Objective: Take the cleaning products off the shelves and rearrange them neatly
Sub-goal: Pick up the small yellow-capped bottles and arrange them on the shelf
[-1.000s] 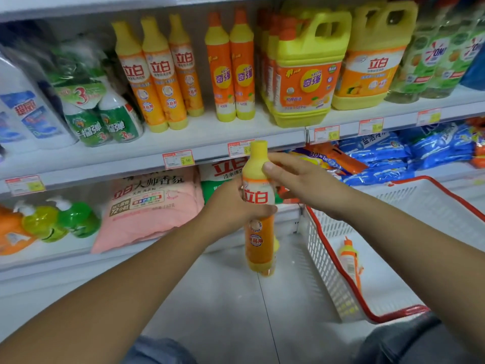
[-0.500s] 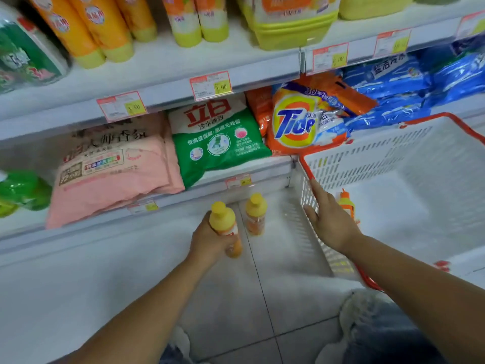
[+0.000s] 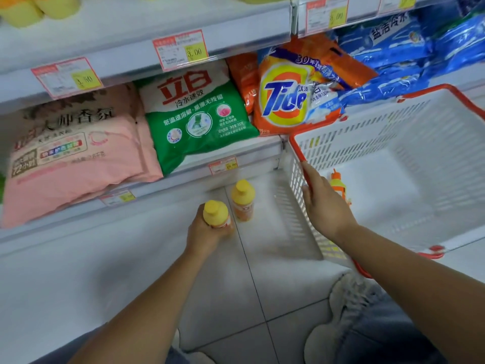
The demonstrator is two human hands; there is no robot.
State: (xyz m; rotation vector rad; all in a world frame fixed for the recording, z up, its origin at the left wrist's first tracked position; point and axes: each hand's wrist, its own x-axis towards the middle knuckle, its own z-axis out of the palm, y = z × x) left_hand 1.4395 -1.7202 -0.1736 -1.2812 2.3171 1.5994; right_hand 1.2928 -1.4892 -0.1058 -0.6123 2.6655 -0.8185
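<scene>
My left hand [image 3: 206, 232] grips a yellow-capped orange dish-soap bottle [image 3: 215, 214] upright, low over the tiled floor in front of the bottom shelf. A second bottle of the same kind [image 3: 242, 199] stands on the floor just right of it. My right hand [image 3: 324, 203] rests on the near left red rim of a white plastic basket [image 3: 393, 143], fingers laid along the wall. Inside the basket lies a small orange-capped bottle [image 3: 337, 183], partly hidden behind that hand.
The lower shelf holds a pink detergent bag [image 3: 76, 153], a green and white bag [image 3: 199, 114], an orange Tide bag [image 3: 291, 95] and blue bags [image 3: 409, 56]. Price tags [image 3: 181, 49] line the shelf edges. My knee and shoe [image 3: 349, 306] are at the lower right.
A second ago both hands held the bottle up at shelf height. The left hand has brought it down to the floor beside the other bottle, and the right hand went to the basket rim.
</scene>
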